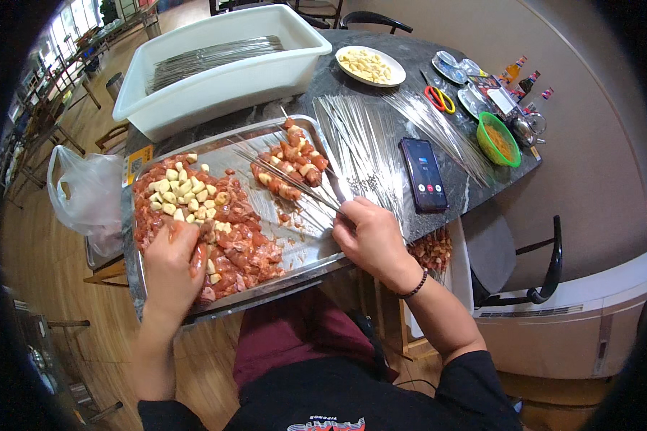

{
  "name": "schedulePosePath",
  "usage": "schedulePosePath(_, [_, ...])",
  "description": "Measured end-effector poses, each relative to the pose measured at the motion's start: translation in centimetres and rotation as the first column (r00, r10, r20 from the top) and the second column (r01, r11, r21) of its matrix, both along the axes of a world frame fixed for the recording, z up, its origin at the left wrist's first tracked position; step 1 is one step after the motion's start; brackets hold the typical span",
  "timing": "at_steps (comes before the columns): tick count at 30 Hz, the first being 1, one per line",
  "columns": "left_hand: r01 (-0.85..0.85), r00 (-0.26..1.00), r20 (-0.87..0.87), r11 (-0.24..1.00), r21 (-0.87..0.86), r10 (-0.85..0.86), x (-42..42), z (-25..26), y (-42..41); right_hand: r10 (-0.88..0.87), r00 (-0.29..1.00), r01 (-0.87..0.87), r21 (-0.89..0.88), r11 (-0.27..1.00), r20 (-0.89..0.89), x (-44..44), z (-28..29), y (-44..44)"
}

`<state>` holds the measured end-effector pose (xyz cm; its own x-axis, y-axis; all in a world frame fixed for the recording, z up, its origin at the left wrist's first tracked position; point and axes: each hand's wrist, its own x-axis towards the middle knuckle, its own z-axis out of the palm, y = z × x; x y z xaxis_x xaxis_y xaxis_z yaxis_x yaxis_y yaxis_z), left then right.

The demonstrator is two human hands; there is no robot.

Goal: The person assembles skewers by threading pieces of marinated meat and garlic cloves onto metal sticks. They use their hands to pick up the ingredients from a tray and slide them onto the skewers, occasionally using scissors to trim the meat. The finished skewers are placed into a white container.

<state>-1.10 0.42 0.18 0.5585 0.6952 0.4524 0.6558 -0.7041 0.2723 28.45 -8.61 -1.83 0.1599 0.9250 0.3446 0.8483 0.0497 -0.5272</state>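
My left hand [175, 261] is at the near left of a steel tray [315, 226], its fingers closed around raw meat, part of which shows beside the palm. Around it spreads a heap of raw meat chunks [242, 253], topped with peeled garlic cloves [180, 188]. My right hand [374, 237] grips the ends of several thin metal skewers [296, 186] over the tray's right rim. They point up and left, and no food shows on their far ends. Beneath and beyond them, skewers loaded with meat and garlic [296, 151] rest in the tray.
Loose metal skewers [361, 145] lie right of the tray, near a phone [425, 175]. Farther back are a white plastic tub [215, 102], a plate of garlic [371, 65], scissors [439, 99] and a green bowl [497, 139]. A plastic bag [89, 188] hangs at the left.
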Motion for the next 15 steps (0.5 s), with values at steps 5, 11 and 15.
schedulePosePath(5, [-0.048, 0.995, 0.090, 0.998, 0.042, 0.044, -1.3, -1.2, -2.5, -0.048, 0.998, 0.049, 0.013, 0.999, -0.052, 0.0, -0.1, 1.3])
schedulePosePath(11, [-0.139, 0.986, 0.114, 0.975, 0.171, 0.120, -0.6, -3.3, -4.3, -0.076, 0.953, 0.125, -0.152, 0.980, 0.293, 0.2, 1.1, 1.7])
schedulePosePath(15, [-0.192, 0.965, 0.212, 0.968, 0.160, 0.156, -0.6, -4.2, -4.4, -0.022, 0.946, 0.121, -0.290, 0.949, 0.323, 0.1, 2.7, 2.0])
